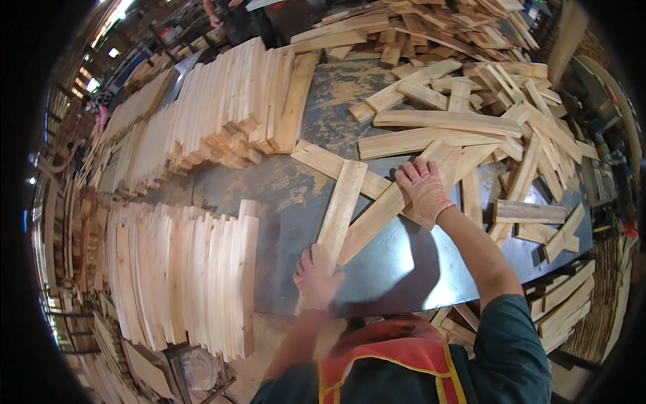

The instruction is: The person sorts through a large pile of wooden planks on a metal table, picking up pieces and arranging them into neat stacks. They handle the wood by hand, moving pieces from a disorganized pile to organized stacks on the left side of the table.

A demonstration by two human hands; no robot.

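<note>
My left hand (316,279), in a pale pink glove and slightly blurred, is closed around the near end of a wooden board (344,202). That board slants away from me across another board (313,159) lying on the table. To the right, my right hand (425,190), also gloved, lies across a second slanted board (370,229), its fingers bent over the far-left edge. The thumb and palm of my right hand are hidden. Several loose boards (444,121) lie just beyond it.
Boards stand packed on edge in a long row (215,101) at the far left and a nearer stack (182,276). A jumbled pile of boards (531,128) covers the table's right side. The dark, worn table (282,222) ends in front of my red apron. More wood pieces (431,34) heap up behind.
</note>
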